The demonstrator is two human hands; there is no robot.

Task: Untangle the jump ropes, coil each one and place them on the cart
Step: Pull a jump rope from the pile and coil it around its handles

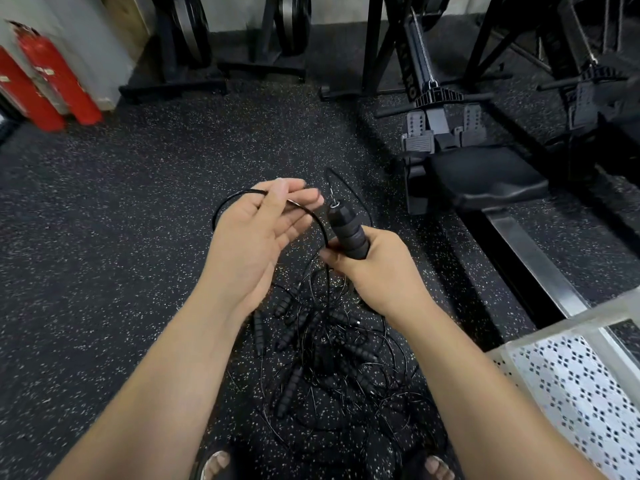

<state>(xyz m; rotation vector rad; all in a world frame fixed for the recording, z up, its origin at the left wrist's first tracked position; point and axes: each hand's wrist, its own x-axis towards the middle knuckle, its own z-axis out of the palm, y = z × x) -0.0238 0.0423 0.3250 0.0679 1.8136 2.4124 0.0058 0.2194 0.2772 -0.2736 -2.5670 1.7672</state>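
My right hand (372, 268) grips a black ribbed jump rope handle (348, 232), held upright with its metal swivel on top. A thin black cord (239, 195) arcs from that handle through the fingers of my left hand (258, 237), which pinches the cord near its fingertips, palm turned up. Below both hands, a tangled pile of jump ropes (322, 355) with several black handles lies on the speckled floor. The white perforated cart (575, 382) shows at the lower right.
A rowing machine (485, 178) with a black seat and steel rail stands at the right. Two red fire extinguishers (45, 77) lean at the far left wall. Black equipment stands line the back. My feet (216, 462) are at the bottom edge.
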